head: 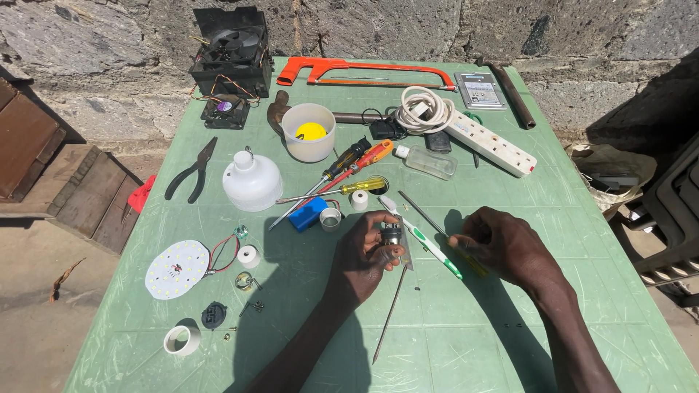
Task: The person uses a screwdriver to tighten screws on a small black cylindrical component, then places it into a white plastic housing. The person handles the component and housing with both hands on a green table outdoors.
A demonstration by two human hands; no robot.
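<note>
My left hand (370, 251) holds a small dark metal part (392, 234) between its fingertips, just above the green table (466, 335). My right hand (502, 247) rests to its right, fingers closed around the yellow handle of a thin screwdriver (435, 224) whose shaft points up-left. A white and green toothbrush (426, 244) lies between the two hands. A long thin metal rod (391, 313) lies below the left hand.
A white bulb dome (252, 180), round LED board (177, 269), pliers (192, 172), white cup (309, 132), several screwdrivers (349, 171), a blue part (307, 213), tape roll (181, 339), power strip (489, 143), orange hacksaw (364, 71) and black fans (231, 54) lie about. A stone wall stands behind.
</note>
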